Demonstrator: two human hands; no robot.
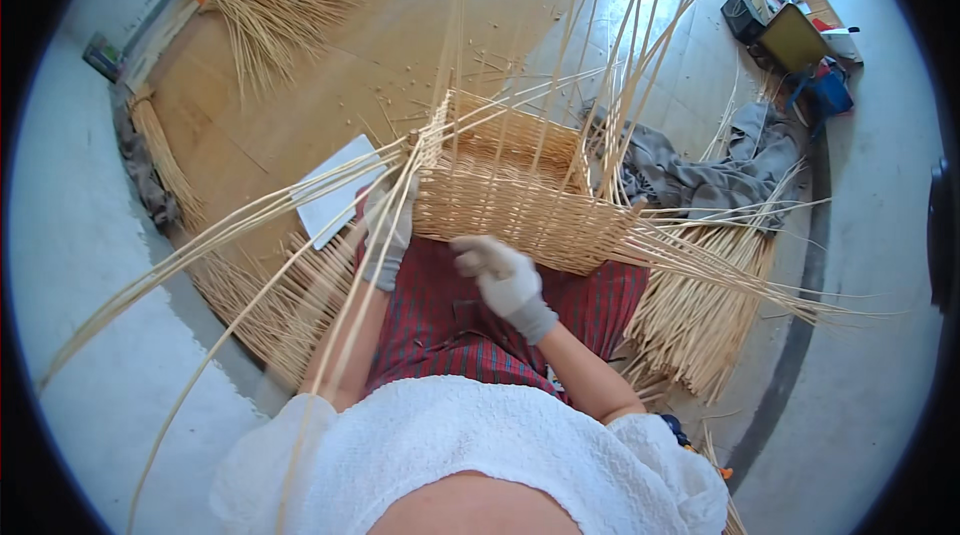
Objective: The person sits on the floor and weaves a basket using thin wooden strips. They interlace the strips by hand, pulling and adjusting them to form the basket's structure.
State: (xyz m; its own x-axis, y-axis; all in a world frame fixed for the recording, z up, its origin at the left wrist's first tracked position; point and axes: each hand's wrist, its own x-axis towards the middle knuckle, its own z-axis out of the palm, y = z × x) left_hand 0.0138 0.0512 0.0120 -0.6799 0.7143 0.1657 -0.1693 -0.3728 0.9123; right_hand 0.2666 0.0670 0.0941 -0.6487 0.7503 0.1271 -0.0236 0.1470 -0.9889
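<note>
A wicker basket point(510, 210), box-shaped and woven from pale rods, rests across my lap on striped red cloth. Long rods rise from its far side, and others fan out from its left and right corners. My left hand point(388, 225), in a whitish work glove, is by the basket's left end, behind the splayed rods point(340, 175); its fingers are mostly hidden. In front of the near wall is my right hand point(505, 280), also gloved, slightly blurred, with fingers curled. Whatever it may hold is too small to make out.
Rod bundles lie on the floor at far left point(270, 20), near left point(265, 305) and right point(710, 305). A white sheet point(340, 185) lies left of the basket, a grey cloth point(690, 160) right of it. Boxes and clutter point(800, 35) stand by the right wall.
</note>
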